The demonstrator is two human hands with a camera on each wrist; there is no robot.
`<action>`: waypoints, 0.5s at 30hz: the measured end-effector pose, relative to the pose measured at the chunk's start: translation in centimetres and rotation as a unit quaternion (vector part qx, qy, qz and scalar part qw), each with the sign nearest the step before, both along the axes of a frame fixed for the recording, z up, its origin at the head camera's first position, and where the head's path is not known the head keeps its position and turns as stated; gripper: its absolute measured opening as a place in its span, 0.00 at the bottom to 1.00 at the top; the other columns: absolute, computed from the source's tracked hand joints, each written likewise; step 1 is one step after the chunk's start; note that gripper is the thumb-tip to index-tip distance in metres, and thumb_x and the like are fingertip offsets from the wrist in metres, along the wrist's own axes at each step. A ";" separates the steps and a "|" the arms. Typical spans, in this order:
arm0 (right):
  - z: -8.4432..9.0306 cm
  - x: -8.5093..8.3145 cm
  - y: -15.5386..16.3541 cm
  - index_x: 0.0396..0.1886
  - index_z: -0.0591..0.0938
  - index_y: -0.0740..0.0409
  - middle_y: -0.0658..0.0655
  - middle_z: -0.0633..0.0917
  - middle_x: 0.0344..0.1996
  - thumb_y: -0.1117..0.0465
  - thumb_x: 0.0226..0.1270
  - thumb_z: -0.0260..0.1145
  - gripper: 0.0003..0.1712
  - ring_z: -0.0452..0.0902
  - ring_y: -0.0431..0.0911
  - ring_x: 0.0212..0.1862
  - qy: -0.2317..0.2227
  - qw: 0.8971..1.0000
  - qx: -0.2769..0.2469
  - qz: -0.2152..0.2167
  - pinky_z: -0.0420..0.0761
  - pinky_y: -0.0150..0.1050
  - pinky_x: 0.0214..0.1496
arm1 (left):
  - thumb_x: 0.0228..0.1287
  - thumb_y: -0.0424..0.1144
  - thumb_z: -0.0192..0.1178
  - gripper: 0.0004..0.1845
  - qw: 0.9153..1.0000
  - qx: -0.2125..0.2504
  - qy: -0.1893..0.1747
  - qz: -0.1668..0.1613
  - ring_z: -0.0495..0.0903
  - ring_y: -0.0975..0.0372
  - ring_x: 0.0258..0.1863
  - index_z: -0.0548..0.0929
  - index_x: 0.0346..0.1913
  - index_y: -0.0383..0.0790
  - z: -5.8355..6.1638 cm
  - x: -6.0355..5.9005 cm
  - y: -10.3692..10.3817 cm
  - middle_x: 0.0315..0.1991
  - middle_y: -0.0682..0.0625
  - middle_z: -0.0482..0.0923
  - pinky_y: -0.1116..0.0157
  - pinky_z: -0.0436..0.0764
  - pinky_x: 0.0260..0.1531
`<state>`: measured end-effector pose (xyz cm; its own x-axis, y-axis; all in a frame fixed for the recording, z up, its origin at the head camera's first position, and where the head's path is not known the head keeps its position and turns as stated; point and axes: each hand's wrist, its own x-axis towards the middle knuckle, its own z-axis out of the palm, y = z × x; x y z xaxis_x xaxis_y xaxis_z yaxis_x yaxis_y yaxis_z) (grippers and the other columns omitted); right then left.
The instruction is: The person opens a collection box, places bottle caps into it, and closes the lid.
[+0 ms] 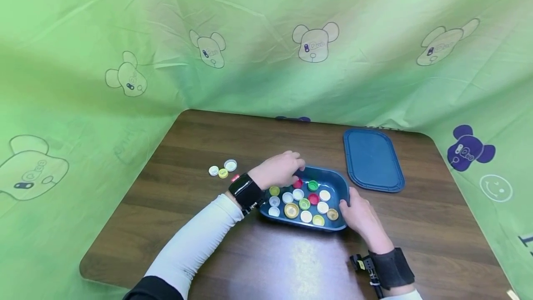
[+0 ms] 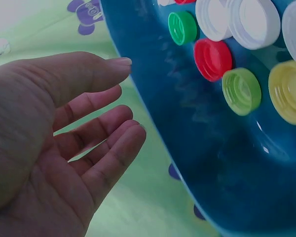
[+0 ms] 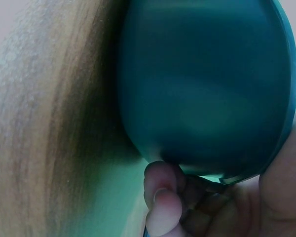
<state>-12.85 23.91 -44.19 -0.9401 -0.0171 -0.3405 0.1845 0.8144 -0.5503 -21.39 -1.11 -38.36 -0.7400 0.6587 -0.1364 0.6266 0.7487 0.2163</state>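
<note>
A blue plastic tray [image 1: 335, 183] holds many bottle caps in white, red, green, yellow and gold, lying flat and spread out; a green cap [image 1: 313, 185] and a red cap [image 1: 313, 199] are among them. My left hand [image 1: 280, 170] hovers at the tray's far left side. In the left wrist view, its thumb and fingers are apart with nothing between them, close to the tray wall [image 2: 158, 113]. At the right end, my right hand [image 1: 361, 213] grips the tray, thumb at the rim and fingers curled against the outside wall [image 3: 207, 98].
Left of the tray lie a large white cap [image 1: 230, 165], a small white cap [image 1: 213, 170] and a yellow cap [image 1: 223, 173]. A red piece [image 1: 235, 178] shows beside my left wrist. Behind right lies a flat blue lid [image 1: 370, 159]. Green cloth [image 1: 258, 59] hangs around the wooden table [image 1: 166, 207].
</note>
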 end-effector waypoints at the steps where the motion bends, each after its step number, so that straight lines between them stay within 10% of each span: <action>1: 0.0 0.0 0.0 0.74 0.56 0.73 0.80 0.69 0.66 0.58 0.79 0.49 0.33 0.75 0.66 0.59 -0.001 1.000 -0.001 0.000 0.74 0.66 0.61 | 0.68 0.43 0.67 0.16 1.000 0.004 0.001 0.004 0.75 0.60 0.52 0.84 0.56 0.44 0.1 0.0 -0.4 0.50 0.51 0.78 0.63 0.79 0.53; 15: 0.0 0.0 0.1 0.74 0.55 0.74 0.81 0.68 0.65 0.57 0.79 0.49 0.34 0.75 0.65 0.57 -0.005 1.000 0.000 0.002 0.75 0.65 0.60 | 0.66 0.38 0.67 0.15 0.991 0.082 0.034 0.096 0.78 0.52 0.55 0.83 0.53 0.37 -0.1 -0.3 -10.6 0.50 0.44 0.81 0.55 0.76 0.60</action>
